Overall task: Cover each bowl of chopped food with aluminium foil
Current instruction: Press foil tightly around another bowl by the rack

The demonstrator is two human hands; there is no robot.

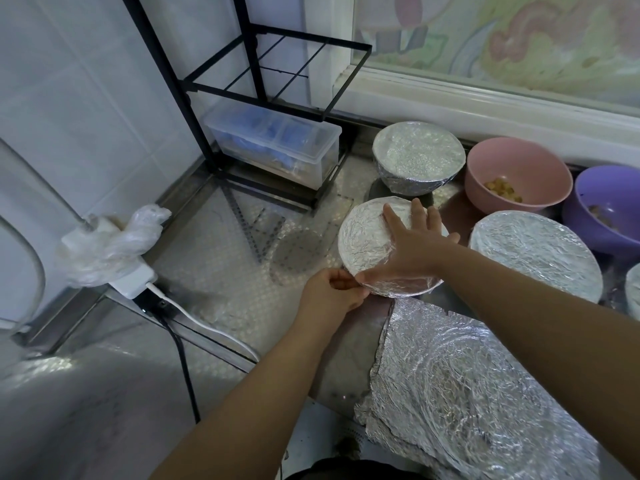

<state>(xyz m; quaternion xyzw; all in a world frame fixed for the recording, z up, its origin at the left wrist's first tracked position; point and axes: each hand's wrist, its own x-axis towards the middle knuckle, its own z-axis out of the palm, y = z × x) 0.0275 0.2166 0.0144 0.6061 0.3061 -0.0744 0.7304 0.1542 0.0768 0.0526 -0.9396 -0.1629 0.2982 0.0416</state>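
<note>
We see the right hand (412, 244) spread flat, fingers apart, pressing down on the foil (363, 237) over the middle bowl (405, 289). The left hand (329, 292) is curled, pinching that foil at the bowl's near left rim, just beside the right thumb. Open desk (225, 237) stretches left of the bowl, up to the black rack (263, 64) and the clear box (273, 143) under it. A second covered bowl (417, 154) stands behind, and a third covered bowl (533, 254) stands near on the right. The pink bowl (502, 161) and the purple bowl (606, 188) stand uncovered, food showing inside. A loose foil sheet (467, 393) lies nearest us, under the right forearm.
</note>
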